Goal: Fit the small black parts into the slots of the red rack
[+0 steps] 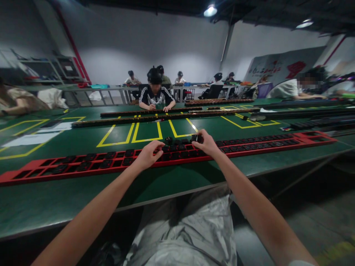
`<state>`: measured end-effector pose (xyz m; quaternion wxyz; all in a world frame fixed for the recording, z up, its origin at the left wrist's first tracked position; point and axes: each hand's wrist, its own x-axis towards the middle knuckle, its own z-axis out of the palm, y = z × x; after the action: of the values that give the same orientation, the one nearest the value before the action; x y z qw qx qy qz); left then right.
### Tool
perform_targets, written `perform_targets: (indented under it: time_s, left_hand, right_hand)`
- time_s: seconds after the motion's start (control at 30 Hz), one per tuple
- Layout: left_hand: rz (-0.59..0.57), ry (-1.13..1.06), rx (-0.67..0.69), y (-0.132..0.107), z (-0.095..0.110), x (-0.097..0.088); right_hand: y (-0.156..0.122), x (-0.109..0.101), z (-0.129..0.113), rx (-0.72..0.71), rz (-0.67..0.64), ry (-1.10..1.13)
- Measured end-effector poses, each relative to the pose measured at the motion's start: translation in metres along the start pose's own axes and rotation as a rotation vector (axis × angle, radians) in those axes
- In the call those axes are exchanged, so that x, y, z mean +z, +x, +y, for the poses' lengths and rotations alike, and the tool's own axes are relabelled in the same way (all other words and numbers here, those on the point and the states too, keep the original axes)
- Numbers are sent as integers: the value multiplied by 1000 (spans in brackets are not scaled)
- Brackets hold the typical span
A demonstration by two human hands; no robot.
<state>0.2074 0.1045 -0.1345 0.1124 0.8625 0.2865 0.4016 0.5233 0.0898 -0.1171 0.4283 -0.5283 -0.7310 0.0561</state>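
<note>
A long red frame [30,169] with two rows of square openings lies across the green table. Many openings hold black square pieces [108,163]; some at the left show bare. My right hand [207,144] pinches a small black block [195,138] just above the frame's middle. Over the near side of the frame, left of centre, my left hand [149,155] has its fingers curled together at the black pieces; what is between the fingertips is hidden. Several loose black pieces [168,140] sit at the frame's far edge, between my hands.
Yellow tape outlines [115,143] mark the green table [83,192]. Long dark strips [155,119] lie farther back, with more dark bars [318,122] at the right. White papers [36,139] are at the left. A person [156,96] works across the table.
</note>
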Motion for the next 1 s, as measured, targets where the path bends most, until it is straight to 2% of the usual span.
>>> perform_targets:
  time_s: [0.1, 0.23, 0.43, 0.7, 1.0]
  left_hand:
    - [1, 11, -16, 0, -3, -3]
    - [3, 30, -45, 0, -6, -6]
    - [-4, 62, -68, 0, -9, -8]
    - [-19, 68, -64, 0, -12, -8]
    - [-31, 57, -77, 0, -12, -9]
  right_hand:
    - [-6, 4, 4, -34, -3, -83]
    - [-10, 12, 1, -139, -114, -233]
    - [-9, 13, -2, -195, -225, -363]
    - [-13, 14, 3, -296, -187, -203]
    - [-12, 17, 9, -270, -172, -164]
